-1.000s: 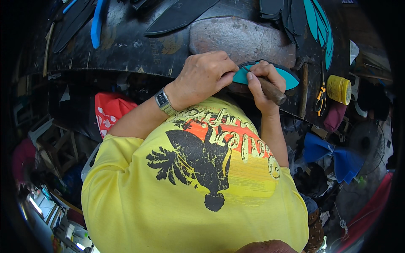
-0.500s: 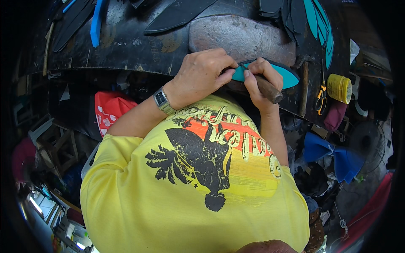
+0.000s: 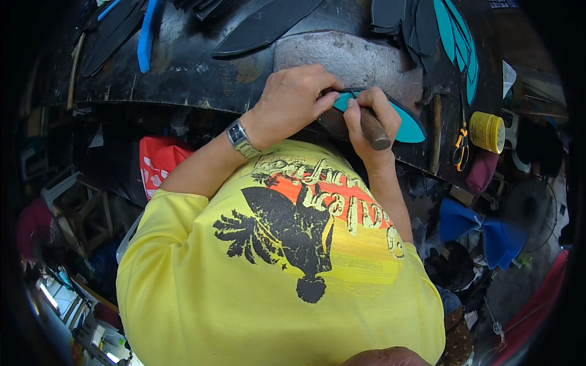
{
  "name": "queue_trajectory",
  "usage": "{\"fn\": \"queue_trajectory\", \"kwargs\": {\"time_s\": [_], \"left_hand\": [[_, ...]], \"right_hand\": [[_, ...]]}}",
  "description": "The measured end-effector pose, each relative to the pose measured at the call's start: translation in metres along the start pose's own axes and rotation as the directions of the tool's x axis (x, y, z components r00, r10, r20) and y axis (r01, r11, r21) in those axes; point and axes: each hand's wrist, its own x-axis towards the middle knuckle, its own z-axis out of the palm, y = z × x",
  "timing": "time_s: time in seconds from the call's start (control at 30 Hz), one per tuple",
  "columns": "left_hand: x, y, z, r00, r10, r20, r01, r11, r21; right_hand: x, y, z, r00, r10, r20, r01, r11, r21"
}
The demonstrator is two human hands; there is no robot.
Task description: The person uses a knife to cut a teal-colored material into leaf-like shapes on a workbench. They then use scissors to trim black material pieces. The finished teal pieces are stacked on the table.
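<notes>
A pointed, sole-shaped teal sheet piece (image 3: 409,127) with a dark edge lies at the front of the work surface. My left hand (image 3: 298,94) is closed at the piece's left end, thumb and forefinger pinched on its edge. Closed around a tool with a round wooden handle (image 3: 374,131), my right hand (image 3: 379,116) rests over the middle of the teal piece. The handle points toward me. A thin dark tip shows between the two hands on the teal face; its exact shape is too small to tell.
Behind my hands lies a worn grey slab (image 3: 348,58) on the black table (image 3: 183,85). Black leaf-shaped pieces (image 3: 265,27) and teal ones (image 3: 455,43) lie farther back. Orange-handled scissors (image 3: 461,148) and a yellow tub (image 3: 487,132) are at the right. A wooden stick (image 3: 436,134) stands nearer.
Both hands stay on the teal piece. My right hand and the tool have shifted slightly left, closer to my left hand. The whole view has moved a little.
</notes>
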Motion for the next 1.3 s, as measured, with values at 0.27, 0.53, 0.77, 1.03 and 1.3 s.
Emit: {"fn": "queue_trajectory", "kwargs": {"time_s": [0.27, 0.53, 0.77, 1.03, 1.3], "left_hand": [[-0.0015, -0.0026, 0.0010, 0.997, 0.065, 0.033, -0.066, 0.998, 0.017], [-0.0024, -0.0020, 0.0007, 0.994, 0.099, 0.038, -0.100, 0.994, 0.032], [-0.0018, -0.0024, 0.0015, 0.993, 0.113, 0.025, -0.114, 0.993, 0.036], [-0.0025, -0.0032, 0.0037, 0.996, 0.085, -0.005, -0.085, 0.996, -0.001], [-0.0019, -0.0029, 0.0042, 0.997, 0.076, -0.015, -0.077, 0.997, -0.010]], "right_hand": [[-0.0047, 0.0064, -0.0045, 0.996, 0.085, 0.005, -0.085, 0.990, 0.110], [-0.0079, 0.0075, -0.0062, 0.982, 0.182, -0.056, -0.157, 0.941, 0.301], [-0.0057, 0.0050, -0.0058, 0.988, 0.156, -0.016, -0.150, 0.970, 0.190], [-0.0053, 0.0055, -0.0016, 0.998, 0.064, -0.019, -0.061, 0.990, 0.124], [-0.0065, 0.0039, -0.0037, 0.992, 0.125, -0.032, -0.118, 0.981, 0.155]]}}
